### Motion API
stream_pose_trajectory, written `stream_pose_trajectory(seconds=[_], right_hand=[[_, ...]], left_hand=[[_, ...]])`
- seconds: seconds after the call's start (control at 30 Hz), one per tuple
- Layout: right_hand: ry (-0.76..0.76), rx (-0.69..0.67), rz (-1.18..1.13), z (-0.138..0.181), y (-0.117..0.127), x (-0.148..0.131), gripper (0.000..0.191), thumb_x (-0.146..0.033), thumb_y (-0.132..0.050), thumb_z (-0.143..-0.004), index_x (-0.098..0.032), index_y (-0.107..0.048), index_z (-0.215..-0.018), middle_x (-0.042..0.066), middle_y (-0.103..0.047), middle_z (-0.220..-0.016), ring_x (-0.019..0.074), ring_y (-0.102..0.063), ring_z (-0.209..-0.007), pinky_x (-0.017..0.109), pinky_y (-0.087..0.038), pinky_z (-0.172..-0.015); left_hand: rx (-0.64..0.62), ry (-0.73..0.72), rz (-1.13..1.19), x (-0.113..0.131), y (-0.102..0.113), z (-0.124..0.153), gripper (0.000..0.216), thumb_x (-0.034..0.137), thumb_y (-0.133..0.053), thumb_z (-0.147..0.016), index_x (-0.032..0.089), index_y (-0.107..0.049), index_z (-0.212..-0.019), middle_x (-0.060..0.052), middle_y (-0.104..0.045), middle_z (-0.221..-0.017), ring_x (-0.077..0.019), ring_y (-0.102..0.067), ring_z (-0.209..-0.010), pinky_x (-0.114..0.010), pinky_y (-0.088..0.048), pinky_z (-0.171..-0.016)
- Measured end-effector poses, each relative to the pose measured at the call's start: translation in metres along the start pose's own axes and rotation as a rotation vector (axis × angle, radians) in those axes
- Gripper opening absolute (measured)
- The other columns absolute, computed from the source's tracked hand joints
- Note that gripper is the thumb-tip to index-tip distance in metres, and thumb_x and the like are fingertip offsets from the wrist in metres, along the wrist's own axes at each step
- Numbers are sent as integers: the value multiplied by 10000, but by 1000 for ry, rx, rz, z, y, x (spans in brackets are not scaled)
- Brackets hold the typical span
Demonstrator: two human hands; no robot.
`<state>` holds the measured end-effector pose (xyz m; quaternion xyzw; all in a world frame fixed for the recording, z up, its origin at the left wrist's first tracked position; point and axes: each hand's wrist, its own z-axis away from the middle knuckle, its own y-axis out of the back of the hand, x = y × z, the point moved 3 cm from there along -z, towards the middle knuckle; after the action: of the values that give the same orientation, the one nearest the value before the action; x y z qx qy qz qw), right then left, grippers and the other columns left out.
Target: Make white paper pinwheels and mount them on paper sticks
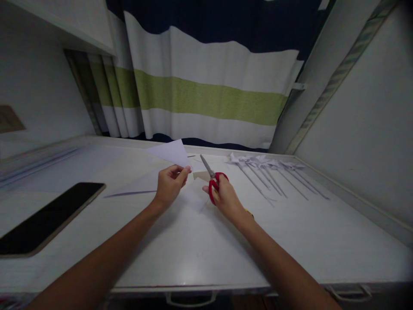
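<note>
Near the middle of the white desk, my left hand [170,181] pinches a piece of white paper [172,151] by its lower right corner. The paper stands up at a slant, its pointed corner toward the curtain. My right hand [228,197] has its fingers in the red handles of a pair of scissors [209,170]. The blades point up and away, apart from the paper, and look closed or nearly so. Between the hands a small beige piece [201,175] lies on the desk. More white paper [138,183] lies under and left of my left hand.
A phone [51,217] lies dark-screened at the left. Several paper flowers on thin stems [267,165] lie in a row at the back right. Paper sheets [64,168] cover the back left. Behind the desk hangs a striped curtain [206,94]; drawer handles [192,299] line the front.
</note>
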<state>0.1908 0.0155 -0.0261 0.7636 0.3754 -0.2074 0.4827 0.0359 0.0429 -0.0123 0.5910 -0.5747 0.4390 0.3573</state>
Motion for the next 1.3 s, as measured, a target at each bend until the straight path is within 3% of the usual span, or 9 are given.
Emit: stream_pose_trajectory(seconds=[0.2, 0.53, 0.67, 0.73, 0.8, 0.9, 1.0, 1.17, 1.3], right_hand=[[-17, -54, -58, 2, -5, 5, 232, -324, -523, -710, -189, -373, -824, 34, -450, -781, 177, -456, -735, 377, -393, -729], [-57, -143, 77, 6, -8, 10, 295, -368, -531, -686, -180, -366, -843, 57, -384, -832, 202, -390, -809, 360, -387, -723], [-61, -119, 140, 6, -3, 4, 507, -424, -659, -531, -150, -409, -877, 80, -399, -892, 228, -381, -867, 387, -355, -778], [-69, -135, 46, 4, -2, 0, 545, -430, -675, -511, -152, -423, -907, 55, -420, -854, 196, -411, -802, 353, -374, -735], [-101, -207, -158, 3, -5, -3, 439, -459, -606, -602, -161, -447, -883, 10, -431, -742, 139, -423, -657, 287, -388, -619], [-178, -247, -494, 3, -9, -9, 336, -496, -458, -723, -163, -479, -761, -45, -359, -563, 77, -334, -471, 222, -310, -458], [-195, -137, -680, 2, -6, -14, 297, -450, -508, -706, -154, -491, -695, -61, -325, -523, 50, -265, -435, 203, -230, -418], [-179, -47, -738, -2, 2, -12, 194, -319, -575, -653, -142, -509, -697, -42, -431, -582, 37, -301, -443, 201, -210, -419], [-211, -33, -741, -4, 4, -9, 142, -249, -583, -626, -145, -490, -650, -67, -383, -505, 31, -288, -419, 195, -193, -410]], left_hand=[[-14, -8, 13, 0, -1, 1, 174, 262, -613, -639, 99, -580, -589, 49, -433, -404, -31, -359, -349, -147, -241, -320], [-15, -35, 3, 2, -1, 2, 156, 245, -595, -665, 104, -572, -602, 56, -423, -397, -28, -343, -341, -154, -227, -325], [-36, -17, 33, 2, -1, 3, 165, 251, -605, -661, 102, -568, -601, 58, -418, -399, -30, -342, -350, -157, -232, -335], [-44, -3, 63, 2, -1, 3, 165, 250, -612, -656, 101, -568, -600, 58, -416, -402, -31, -347, -356, -158, -232, -340], [-54, 14, 101, 1, -1, 2, 168, 248, -619, -651, 98, -567, -594, 59, -410, -401, -30, -342, -357, -160, -221, -342], [-134, 49, 151, -1, -3, 2, 185, 259, -621, -656, 94, -570, -591, 61, -398, -391, -25, -316, -352, -163, -196, -347], [-284, 111, 153, -4, -10, 7, 210, 277, -632, -646, 92, -562, -577, 57, -402, -393, -25, -310, -353, -167, -193, -350], [-522, 151, 58, -6, -24, 21, 228, 305, -618, -656, 96, -553, -592, 53, -413, -392, -36, -349, -341, -171, -231, -344], [-566, 69, -10, -3, -29, 27, 202, 279, -553, -721, 114, -496, -621, 45, -445, -423, -44, -401, -350, -168, -292, -350]])
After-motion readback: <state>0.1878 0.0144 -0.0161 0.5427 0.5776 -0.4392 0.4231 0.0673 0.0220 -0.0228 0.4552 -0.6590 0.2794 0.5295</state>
